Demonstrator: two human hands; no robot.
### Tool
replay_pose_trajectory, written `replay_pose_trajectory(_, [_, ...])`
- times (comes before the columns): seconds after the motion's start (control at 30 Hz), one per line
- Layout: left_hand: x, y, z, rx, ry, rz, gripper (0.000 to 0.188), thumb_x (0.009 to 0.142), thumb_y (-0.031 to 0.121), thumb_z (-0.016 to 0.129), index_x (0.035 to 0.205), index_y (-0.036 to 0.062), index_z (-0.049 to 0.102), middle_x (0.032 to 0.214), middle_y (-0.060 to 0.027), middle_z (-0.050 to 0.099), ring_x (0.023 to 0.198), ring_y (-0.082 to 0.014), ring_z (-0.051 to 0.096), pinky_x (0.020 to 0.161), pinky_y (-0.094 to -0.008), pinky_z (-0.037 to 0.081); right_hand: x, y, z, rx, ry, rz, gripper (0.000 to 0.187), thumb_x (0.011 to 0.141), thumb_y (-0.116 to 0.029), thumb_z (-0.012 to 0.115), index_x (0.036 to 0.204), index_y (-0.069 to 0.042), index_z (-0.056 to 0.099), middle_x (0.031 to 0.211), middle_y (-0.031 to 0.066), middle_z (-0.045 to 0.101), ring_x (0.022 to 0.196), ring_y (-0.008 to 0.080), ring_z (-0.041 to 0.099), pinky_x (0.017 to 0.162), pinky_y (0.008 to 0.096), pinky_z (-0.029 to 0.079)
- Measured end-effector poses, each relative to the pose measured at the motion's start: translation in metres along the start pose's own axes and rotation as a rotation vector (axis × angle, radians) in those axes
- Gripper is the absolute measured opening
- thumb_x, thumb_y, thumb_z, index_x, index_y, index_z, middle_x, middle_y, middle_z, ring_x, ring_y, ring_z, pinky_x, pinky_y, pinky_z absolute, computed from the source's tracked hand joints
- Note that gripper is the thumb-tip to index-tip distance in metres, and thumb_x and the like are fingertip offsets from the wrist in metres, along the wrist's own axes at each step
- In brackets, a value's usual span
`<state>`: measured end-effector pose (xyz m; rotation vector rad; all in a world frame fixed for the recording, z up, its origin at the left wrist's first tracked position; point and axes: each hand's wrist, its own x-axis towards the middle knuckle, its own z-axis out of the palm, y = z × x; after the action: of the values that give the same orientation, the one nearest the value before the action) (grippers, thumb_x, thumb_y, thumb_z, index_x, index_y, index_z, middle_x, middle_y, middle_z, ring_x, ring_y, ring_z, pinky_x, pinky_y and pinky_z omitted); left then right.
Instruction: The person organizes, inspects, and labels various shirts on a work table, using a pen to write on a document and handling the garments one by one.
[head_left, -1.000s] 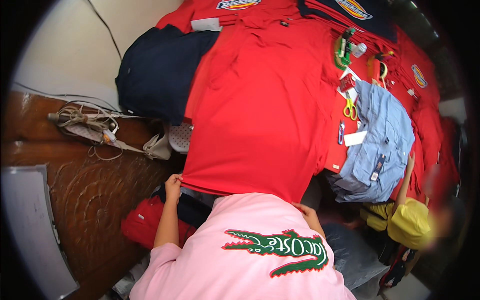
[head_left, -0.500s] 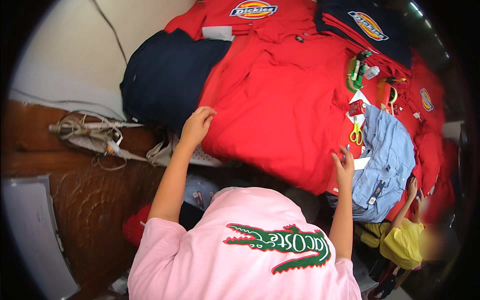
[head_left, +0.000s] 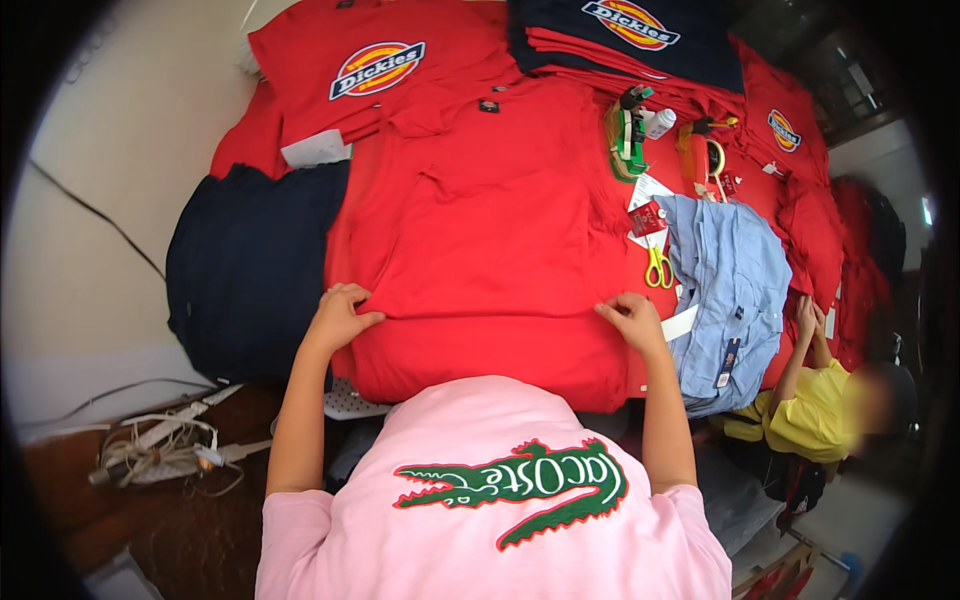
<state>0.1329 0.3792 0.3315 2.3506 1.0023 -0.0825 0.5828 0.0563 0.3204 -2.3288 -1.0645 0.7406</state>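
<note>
A red T-shirt [head_left: 485, 240] lies spread in front of me, its collar with a dark label at the far end. A straight edge of cloth crosses it near my body, and my hands are at the two ends of that edge. With thumb and fingers closed, my left hand [head_left: 340, 314] grips the left end. My right hand [head_left: 634, 320] pinches the right end the same way. More red fabric [head_left: 480, 355] shows between that edge and me, hanging over the table's near side.
Folded navy cloth [head_left: 255, 270] lies at left. Right of the shirt are yellow scissors [head_left: 658, 268], a green tape dispenser [head_left: 626, 145], red tags [head_left: 647, 218] and a light-blue shirt [head_left: 730, 300]. Stacked navy and red shirts [head_left: 630, 30] stand behind. A person in yellow [head_left: 808, 410] works at far right.
My view has turned, and the red T-shirt now lies straighter before me. Both hands have closed on its cloth; my right hand was open beside it before.
</note>
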Motion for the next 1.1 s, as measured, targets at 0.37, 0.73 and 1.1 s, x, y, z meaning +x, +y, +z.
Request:
replay_pose_trajectory(0.37, [0.156,0.057,0.034,-2.01,-0.111,-0.425,0.043,0.1,0.023,0.078,0.136,0.0006,0.067,0.137,-0.0147,0.071,0.128,-0.0273,0.067,0.115,-0.0425,0.053,0.125,-0.113,0.006,1.369,-0.211,0.572,0.04,0.099,-0.028,0.079,0.128,-0.002,0.072,0.124,0.0099,0.078,0.11,0.0216,0.074,0.1,0.0369,0.059])
replay_pose_trajectory(0.73, [0.182,0.014,-0.059,-2.059,0.132,-0.001,0.015,0.101,0.005,0.073,0.102,0.0149,0.062,0.108,-0.0015,0.073,0.113,-0.0165,0.07,0.103,-0.0391,0.058,0.197,-0.108,-0.048,1.497,0.014,0.172,0.029,0.103,-0.018,0.071,0.125,0.0,0.071,0.123,0.0129,0.076,0.115,0.026,0.073,0.107,0.0406,0.056])
replay_pose_trajectory(1.1, [0.221,0.028,-0.069,-1.743,0.613,-0.032,0.027,0.098,0.001,0.074,0.092,0.0186,0.054,0.082,0.0051,0.066,0.065,-0.0027,0.06,0.054,-0.0176,0.044,0.211,-0.084,-0.044,1.603,0.234,0.056,0.016,0.101,-0.011,0.071,0.113,-0.001,0.075,0.117,0.0126,0.079,0.112,0.0242,0.075,0.108,0.0404,0.057])
